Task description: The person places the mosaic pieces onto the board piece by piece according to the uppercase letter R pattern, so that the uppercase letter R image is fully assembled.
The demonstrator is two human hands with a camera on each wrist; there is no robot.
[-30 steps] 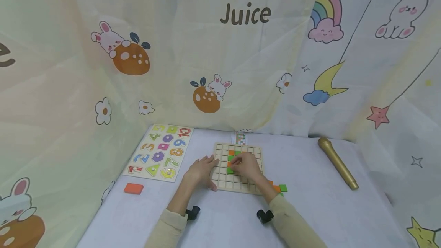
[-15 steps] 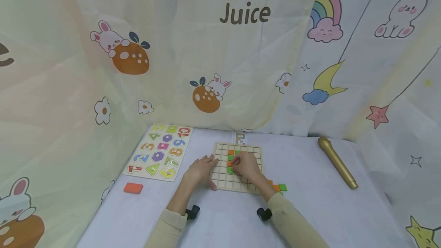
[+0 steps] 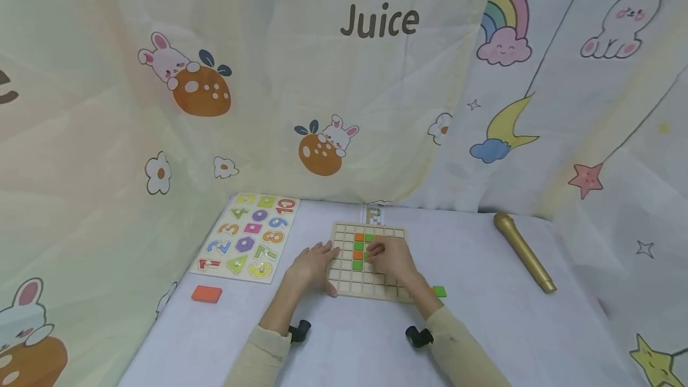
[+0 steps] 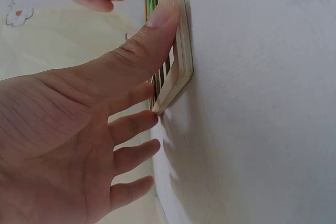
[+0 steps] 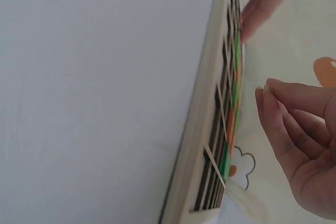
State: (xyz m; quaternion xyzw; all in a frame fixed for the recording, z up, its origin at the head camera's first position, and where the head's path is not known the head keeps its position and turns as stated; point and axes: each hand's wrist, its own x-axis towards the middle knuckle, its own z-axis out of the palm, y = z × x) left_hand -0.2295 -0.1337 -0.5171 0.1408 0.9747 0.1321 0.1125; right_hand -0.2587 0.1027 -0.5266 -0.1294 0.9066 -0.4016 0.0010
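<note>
A wooden grid board (image 3: 344, 285) lies on the table, with orange and green square tiles (image 3: 358, 246) set in some cells. My left hand (image 3: 310, 267) rests at the board's left side, fingers extended; in the left wrist view its thumb (image 4: 142, 43) lies over the board's front edge. Over the middle of the grid is my right hand (image 3: 392, 258), hiding part of it. The right wrist view shows that hand (image 5: 304, 135) with thumb and forefinger tips together and no tile visible between them. A green tile (image 3: 366, 257) shows beside its fingertips.
Loose tiles (image 3: 439, 291) lie right of the board, partly behind the right forearm. A number-and-shape puzzle board (image 3: 244, 243) and an orange block (image 3: 206, 294) are on the left. On the right lies a gold microphone (image 3: 524, 252). Behind the grid board is a small pattern card (image 3: 374, 215).
My right hand has shifted slightly right, uncovering a green tile in the second column of tiles. More of the loose tiles are now hidden by the forearm. My left hand has stayed put.
</note>
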